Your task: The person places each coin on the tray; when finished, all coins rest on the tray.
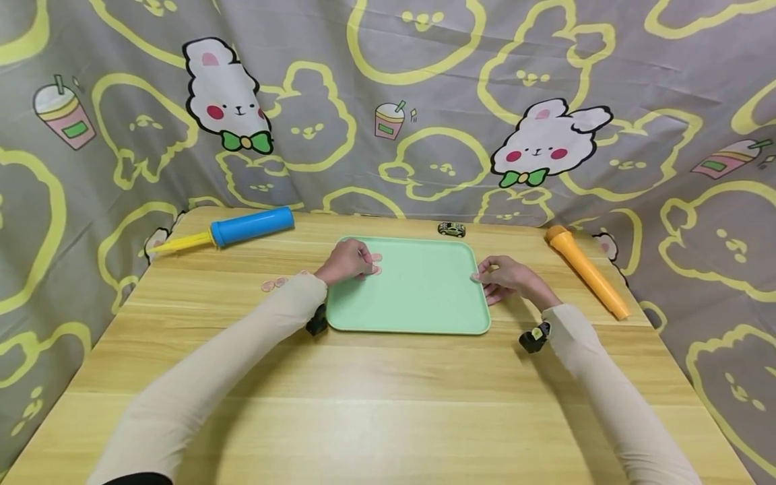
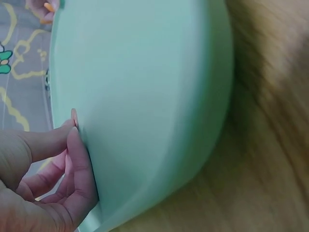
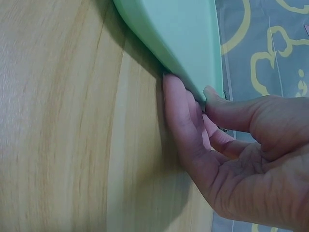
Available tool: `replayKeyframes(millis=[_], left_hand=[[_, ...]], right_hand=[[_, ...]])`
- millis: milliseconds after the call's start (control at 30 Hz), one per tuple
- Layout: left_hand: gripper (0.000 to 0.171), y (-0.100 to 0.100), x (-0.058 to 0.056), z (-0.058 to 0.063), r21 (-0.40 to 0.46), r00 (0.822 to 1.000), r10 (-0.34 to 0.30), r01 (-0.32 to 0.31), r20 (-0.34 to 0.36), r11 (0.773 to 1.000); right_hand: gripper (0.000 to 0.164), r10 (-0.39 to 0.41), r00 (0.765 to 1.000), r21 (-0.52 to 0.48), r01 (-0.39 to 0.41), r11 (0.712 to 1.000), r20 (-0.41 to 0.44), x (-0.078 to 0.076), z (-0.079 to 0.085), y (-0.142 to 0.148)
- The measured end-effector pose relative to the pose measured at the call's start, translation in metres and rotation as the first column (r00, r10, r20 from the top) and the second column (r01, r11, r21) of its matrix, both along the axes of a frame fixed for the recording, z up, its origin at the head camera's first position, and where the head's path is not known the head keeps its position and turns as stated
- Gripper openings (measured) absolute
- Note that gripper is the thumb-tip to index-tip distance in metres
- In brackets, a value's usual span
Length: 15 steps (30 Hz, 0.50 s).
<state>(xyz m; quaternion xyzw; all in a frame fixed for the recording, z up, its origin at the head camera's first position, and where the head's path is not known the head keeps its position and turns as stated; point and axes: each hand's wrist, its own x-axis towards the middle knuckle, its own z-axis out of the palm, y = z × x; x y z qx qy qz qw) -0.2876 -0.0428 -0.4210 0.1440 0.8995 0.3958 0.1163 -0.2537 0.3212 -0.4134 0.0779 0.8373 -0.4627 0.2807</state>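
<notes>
A pale green tray [image 1: 424,289] lies on the wooden table. Over its left part, my left hand [image 1: 349,262] pinches a copper-coloured coin [image 2: 74,117] between thumb and fingertips, edge-on in the left wrist view. Another coin [image 1: 376,257] shows on the tray just beyond those fingertips. On the opposite side, my right hand [image 1: 508,277] grips the tray's right rim. Its thumb [image 3: 212,96] rests over the edge, and the fingers reach against the outer wall in the right wrist view. Several more coins [image 1: 280,282] lie on the table left of the tray, partly behind the left wrist.
A blue and yellow hand pump [image 1: 254,226] lies at the back left. Behind the tray stands a small toy car [image 1: 451,230]. An orange microphone-shaped stick [image 1: 588,271] lies at the right. A grey patterned curtain [image 1: 436,101] hangs along the table's back and sides.
</notes>
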Motion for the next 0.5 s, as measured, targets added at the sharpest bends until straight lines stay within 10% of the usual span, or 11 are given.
replayKeyframes(millis=[267,500], left_hand=[[0.017,-0.004,0.002,0.015,0.079,0.992,0.012,-0.022,0.128,0.997],[0.014,-0.019,-0.003,0.024,0.028,1.000,-0.011,0.011,0.023,1.000]], right_hand=[[0.030,0.006,1.000,0.000,-0.006,1.000,0.014,-0.001,0.001,-0.002],[0.031,0.016,1.000,-0.009,-0.016,1.000,0.021,-0.004,0.000,-0.001]])
